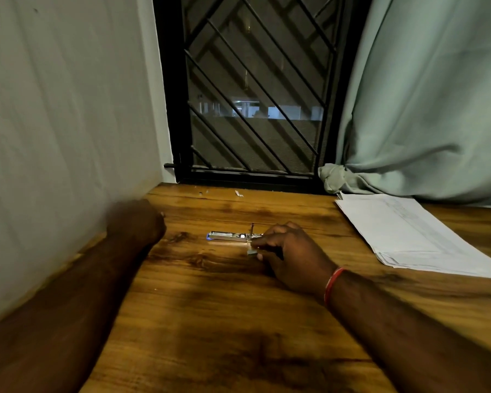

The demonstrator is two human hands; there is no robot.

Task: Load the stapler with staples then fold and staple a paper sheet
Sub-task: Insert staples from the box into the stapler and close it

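A small metal stapler (pixel 228 236) with a blue tip lies opened flat on the wooden table (pixel 210 321), pointing left. My right hand (pixel 291 255) rests on the table at the stapler's right end, its fingers curled round that end. A small pale strip, perhaps staples (pixel 251 252), sits under my fingertips. My left hand (pixel 138 221) is blurred near the wall at the left, fingers curled, with nothing visible in it. A stack of white paper sheets (pixel 414 236) lies at the right of the table.
A wall runs along the table's left side. A barred dark window stands behind the table, and a pale green curtain (pixel 423 109) hangs at the right, touching the paper stack. A tiny paper scrap (pixel 239 194) lies near the far edge.
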